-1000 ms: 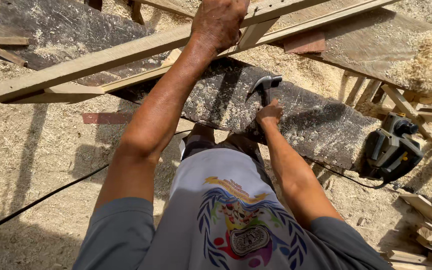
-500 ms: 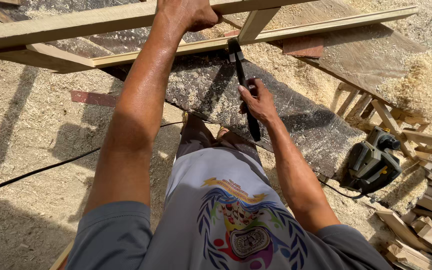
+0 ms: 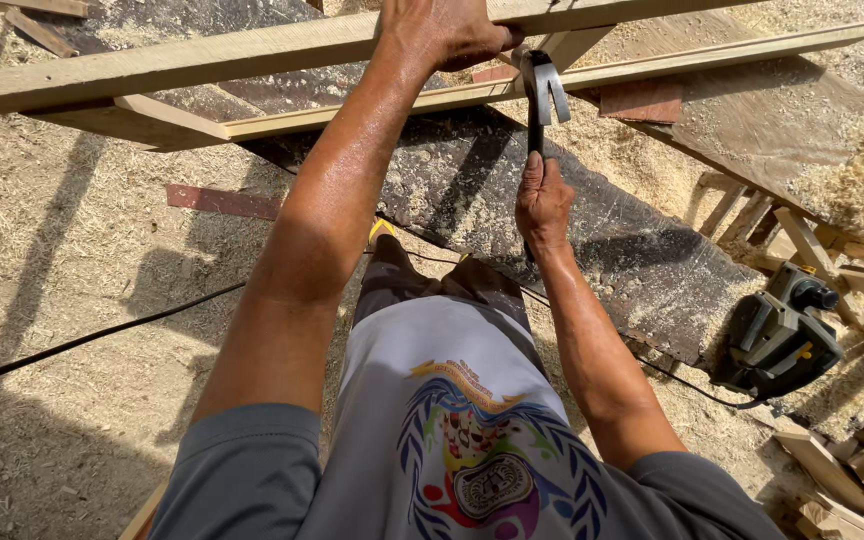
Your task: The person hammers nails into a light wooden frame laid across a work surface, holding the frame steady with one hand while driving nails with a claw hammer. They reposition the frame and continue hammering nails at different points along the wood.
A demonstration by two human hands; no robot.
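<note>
My left hand (image 3: 449,32) grips the upper rail of a pale wooden frame (image 3: 202,55) held up in front of me. My right hand (image 3: 542,200) holds the dark handle of a claw hammer (image 3: 542,85), raised upright. The hammer's steel head sits against the lower rail (image 3: 712,52) of the frame, just below my left hand. A short cross piece joins the two rails right beside the hammer head.
A dark board (image 3: 592,220) dusted with sawdust lies on the ground under the frame. A black power planer (image 3: 782,330) rests at the right, its cable (image 3: 92,338) trailing left. Wood offcuts (image 3: 862,470) pile at the lower right. Sawdust covers the ground.
My right hand has swung the hammer upward, from low near the dark board to the frame's lower rail. My left hand kept its grip on the upper rail.
</note>
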